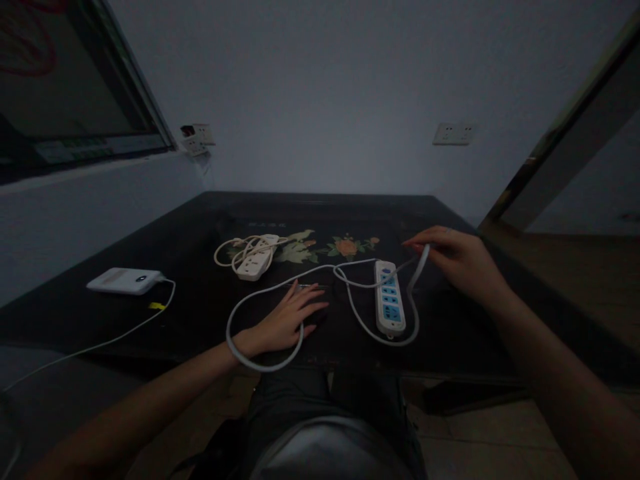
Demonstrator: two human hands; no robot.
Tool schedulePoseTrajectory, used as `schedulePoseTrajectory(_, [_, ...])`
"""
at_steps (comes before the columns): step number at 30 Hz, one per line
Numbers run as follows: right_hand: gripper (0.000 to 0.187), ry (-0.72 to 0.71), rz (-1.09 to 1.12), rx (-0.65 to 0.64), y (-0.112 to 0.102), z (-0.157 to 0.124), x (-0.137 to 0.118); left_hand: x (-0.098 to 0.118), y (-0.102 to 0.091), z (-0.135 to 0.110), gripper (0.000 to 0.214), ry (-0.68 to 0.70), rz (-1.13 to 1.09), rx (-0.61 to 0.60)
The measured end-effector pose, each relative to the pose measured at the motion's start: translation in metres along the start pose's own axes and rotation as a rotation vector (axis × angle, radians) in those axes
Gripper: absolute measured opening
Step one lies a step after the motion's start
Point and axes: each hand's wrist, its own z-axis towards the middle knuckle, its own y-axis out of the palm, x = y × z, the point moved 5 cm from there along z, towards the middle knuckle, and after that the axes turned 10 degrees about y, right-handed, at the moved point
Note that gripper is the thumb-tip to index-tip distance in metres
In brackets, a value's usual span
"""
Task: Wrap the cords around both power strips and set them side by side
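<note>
"So the right hand (457, 262) pinches the round white plastic cable (417, 320). Why?"
"Perhaps to hold it above the oblong blue-and-white plastic strip (391, 325), centre right; left hand (286, 320) rests lower centre, fingers spread."

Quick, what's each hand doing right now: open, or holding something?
Left hand: open, fingers spread, palm down over the black table.
Right hand: closed, pinching the pale cable.
</note>
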Motion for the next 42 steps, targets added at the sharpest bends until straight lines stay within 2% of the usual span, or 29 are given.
schedulePoseTrajectory(4, [0.014, 0.027, 0.010, 0.010, 0.000, -0.005, 0.002, 0.012, -0.005, -0.033, 0.072, -0.045, -0.065, -0.060])
schedulePoseTrajectory(7, [0.014, 0.052, 0.021, 0.011, 0.000, -0.009, 0.002, 0.007, -0.008, -0.043, 0.067, -0.169, -0.170, -0.021])
schedulePoseTrajectory(9, [0.014, 0.064, 0.031, 0.009, 0.001, -0.012, 0.001, -0.001, -0.010, -0.041, 0.055, -0.297, -0.259, 0.096])
schedulePoseTrajectory(13, [0.013, 0.070, 0.050, 0.014, 0.002, -0.021, -0.002, -0.018, -0.008, -0.027, 0.044, -0.604, -0.512, 0.497])
schedulePoseTrajectory(15, [0.013, 0.067, 0.053, 0.015, 0.002, -0.025, -0.003, -0.019, 0.004, -0.018, 0.044, -0.678, -0.780, 0.701])
schedulePoseTrajectory(17, [0.014, 0.063, 0.056, 0.014, 0.003, -0.029, -0.004, -0.016, 0.022, -0.009, 0.046, -0.742, -1.065, 0.853])
schedulePoseTrajectory(20, [0.014, 0.064, 0.057, 0.022, 0.004, -0.034, -0.003, -0.005, 0.044, -0.005, 0.050, -0.814, -1.287, 0.968])
schedulePoseTrajectory(23, [0.014, 0.076, 0.069, 0.032, 0.007, -0.038, 0.000, 0.010, 0.051, -0.006, 0.053, -0.789, -1.275, 0.892])
schedulePoseTrajectory(27, [0.014, 0.080, 0.098, 0.035, 0.011, -0.042, 0.003, 0.018, 0.035, -0.015, 0.051, -0.763, -0.898, 0.659])
schedulePoseTrajectory(29, [0.015, 0.076, 0.104, 0.032, 0.013, -0.045, 0.003, 0.015, 0.022, -0.020, 0.050, -0.813, -0.696, 0.534])
schedulePoseTrajectory(31, [0.015, 0.076, 0.102, 0.030, 0.013, -0.047, 0.001, 0.009, 0.010, -0.024, 0.048, -0.919, -0.530, 0.392])
schedulePoseTrajectory(33, [0.015, 0.077, 0.098, 0.037, 0.013, -0.048, -0.001, 0.007, 0.002, -0.026, 0.047, -0.979, -0.465, 0.252])
schedulePoseTrajectory(35, [0.015, 0.079, 0.087, 0.040, 0.013, -0.049, -0.002, 0.011, 0.004, -0.021, 0.053, -0.940, -0.618, 0.189])
schedulePoseTrajectory(36, [0.015, 0.078, 0.082, 0.040, 0.013, -0.050, -0.002, 0.016, 0.008, -0.018, 0.055, -0.899, -0.774, 0.209])
schedulePoseTrajectory(39, [0.015, 0.073, 0.073, 0.044, 0.014, -0.050, -0.002, 0.034, 0.024, -0.006, 0.047, -0.784, -1.351, 0.380])
schedulePoseTrajectory(42, [0.015, 0.071, 0.077, 0.051, 0.014, -0.050, -0.001, 0.051, 0.043, 0.005, 0.033, -0.767, -1.825, 0.505])
